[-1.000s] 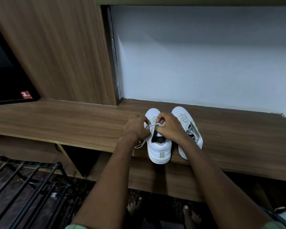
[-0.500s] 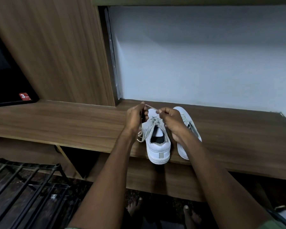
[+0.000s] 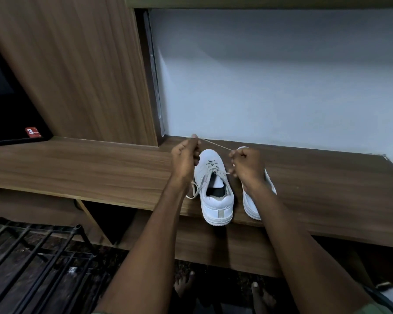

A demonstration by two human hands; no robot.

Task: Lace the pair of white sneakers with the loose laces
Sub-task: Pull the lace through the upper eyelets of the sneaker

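Observation:
Two white sneakers stand side by side on the wooden shelf (image 3: 100,168), heels toward me. The left sneaker (image 3: 216,189) has a pale lace (image 3: 214,144) threaded through its eyelets. My left hand (image 3: 184,157) pinches one end of that lace above the toe. My right hand (image 3: 247,165) grips the other part, and the lace runs taut between both hands. A loose lace end hangs off the shoe's left side. The right sneaker (image 3: 250,200) is mostly hidden behind my right wrist.
A wooden panel (image 3: 77,71) rises at the back left and a white wall (image 3: 270,82) stands behind the shoes. A dark screen (image 3: 7,114) leans at far left. A black metal rack (image 3: 36,257) sits on the floor below left. My bare feet show under the shelf.
Both hands have risen from the tongue of the left sneaker and moved apart, drawing the lace up and tight above the toe.

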